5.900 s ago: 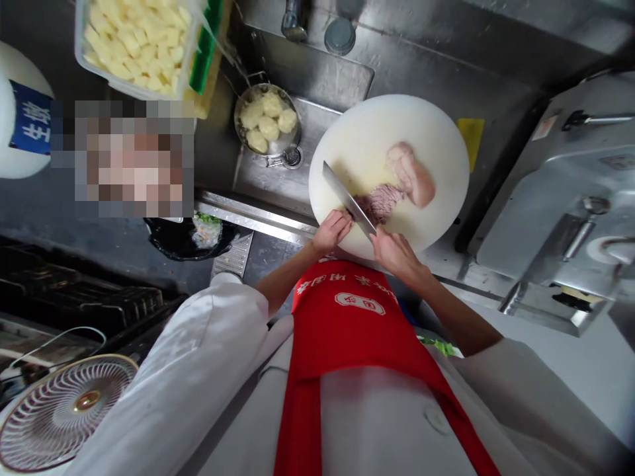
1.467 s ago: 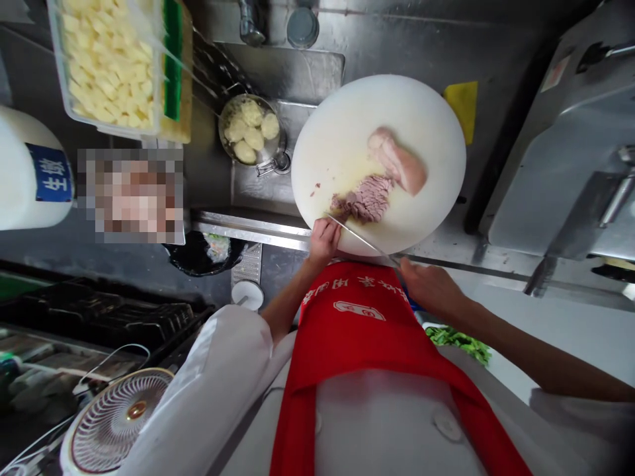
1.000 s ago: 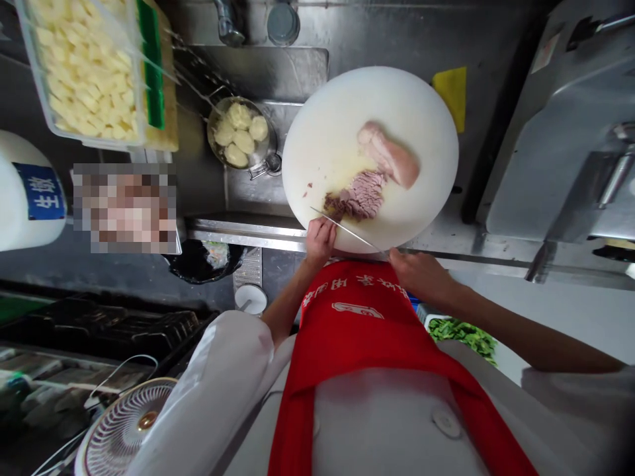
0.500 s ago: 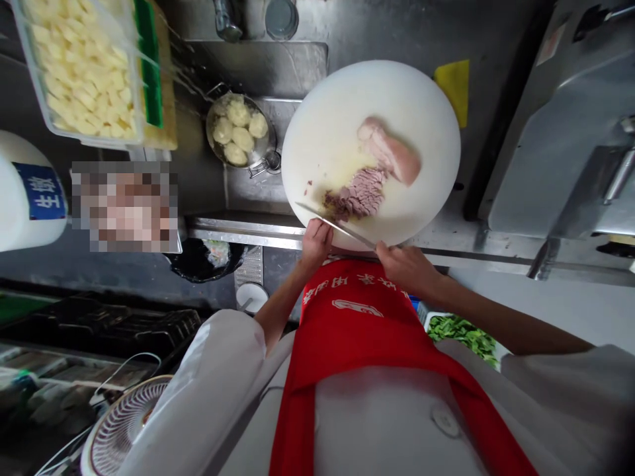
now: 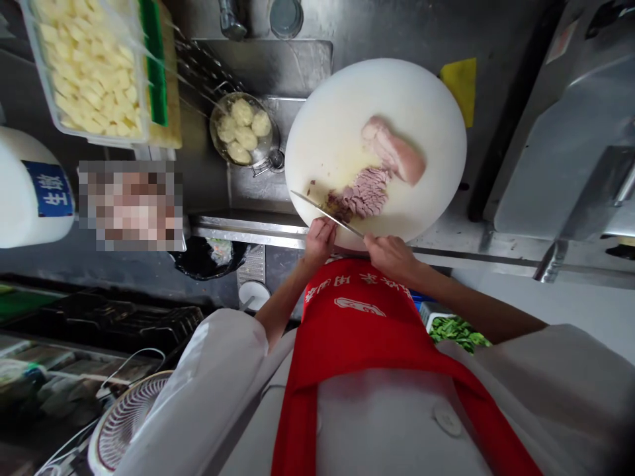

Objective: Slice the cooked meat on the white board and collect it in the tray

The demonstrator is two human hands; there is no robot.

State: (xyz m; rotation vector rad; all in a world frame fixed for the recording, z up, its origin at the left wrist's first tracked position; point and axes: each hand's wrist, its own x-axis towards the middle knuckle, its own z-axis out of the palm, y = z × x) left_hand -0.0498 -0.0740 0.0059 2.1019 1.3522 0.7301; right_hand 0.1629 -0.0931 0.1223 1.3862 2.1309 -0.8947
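Note:
My right hand [image 5: 391,254] grips a knife [image 5: 328,215] by its handle. The blade slants up to the left over the near edge of a round white cutting board [image 5: 322,125]. Just below the blade is my left hand [image 5: 320,238], its fingers curled together; whatever they pinch or press is hidden. Against the far side of the blade lie dark chopped bits [image 5: 338,206], and to their right a heap of thin pinkish-grey meat slices [image 5: 368,192]. A larger pale piece of raw meat [image 5: 397,153] rests farther back on the board.
Left of the board is a sink [image 5: 302,66] with a pot of peeled potatoes [image 5: 245,137]. Water streams toward it. A tub of cut pale chunks [image 5: 92,79] stands farther left. A yellow cloth [image 5: 461,89] and a metal machine [image 5: 570,152] are on the right.
The right hand and knife have shifted slightly left, with the blade tip moving up and left. My left hand has moved little, and the meat lies as before.

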